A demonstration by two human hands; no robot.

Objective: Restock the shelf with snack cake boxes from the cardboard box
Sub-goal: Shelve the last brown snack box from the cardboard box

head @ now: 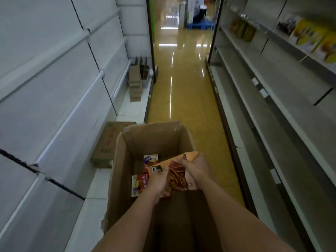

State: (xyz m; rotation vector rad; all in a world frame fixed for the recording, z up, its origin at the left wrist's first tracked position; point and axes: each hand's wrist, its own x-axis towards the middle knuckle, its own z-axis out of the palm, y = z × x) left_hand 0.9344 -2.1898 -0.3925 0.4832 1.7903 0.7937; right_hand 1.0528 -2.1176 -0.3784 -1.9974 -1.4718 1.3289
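A glossy yellow floor (183, 91) runs up the centre of the frame as a narrow store aisle and carries long streaks of reflected light. Pale grey metal shelving (60, 84) fills the left side, its flat panels split by dark seams. Matching grey shelf tiers (283, 110) fill the right side, with yellow-and-white packages (312, 39) on the upper right tier. A stack of small brown cartons (135, 82) stands on the left base shelf at mid-frame. A flattened brown carton with red print (107, 142) lies on the same base shelf at left of centre.

An open brown corrugated cardboard box (127, 170), with matte walls and torn flaps, occupies the lower centre. Red rectangular snack cake boxes (140, 184) lie inside it, low on the left. An orange-and-brown flat rectangular snack cake box (177, 174) is held tilted above the box opening. The left hand (158, 180) grips its lower left edge with curled fingers. The right hand (197, 168) grips its upper right edge, fingers curled over the rim.
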